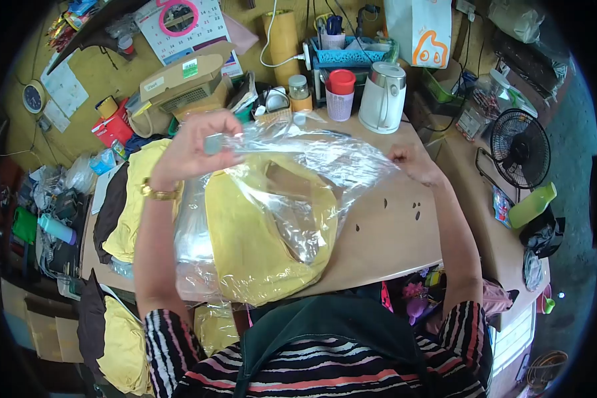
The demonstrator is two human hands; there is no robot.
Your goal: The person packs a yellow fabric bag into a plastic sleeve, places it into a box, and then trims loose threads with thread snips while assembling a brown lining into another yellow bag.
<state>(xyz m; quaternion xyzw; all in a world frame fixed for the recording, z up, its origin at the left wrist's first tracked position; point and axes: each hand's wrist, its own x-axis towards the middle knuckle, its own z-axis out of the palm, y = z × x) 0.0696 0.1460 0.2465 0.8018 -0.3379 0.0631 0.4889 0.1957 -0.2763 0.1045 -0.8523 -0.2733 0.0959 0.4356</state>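
A clear plastic bag (358, 159) is stretched between my two hands above the table, with folded yellow cloth (239, 239) inside its lower part. My left hand (199, 147) grips the bag's upper left edge with thumb and fingers; a small pale patch shows between them, too unclear to name. At the bag's far right corner, my right hand (414, 164) is closed on the plastic, its fingertips partly hidden. The bag's lower end hangs near the table's front edge, close to my apron (312, 338).
Yellow and dark brown cloth pieces (139, 205) are stacked at the left. Along the back stand a white kettle (383, 99), a red-lidded cup (341, 96) and a cardboard box (186, 79). A black fan (519, 147) is at the right. Small dark marks dot the brown tabletop (391, 232).
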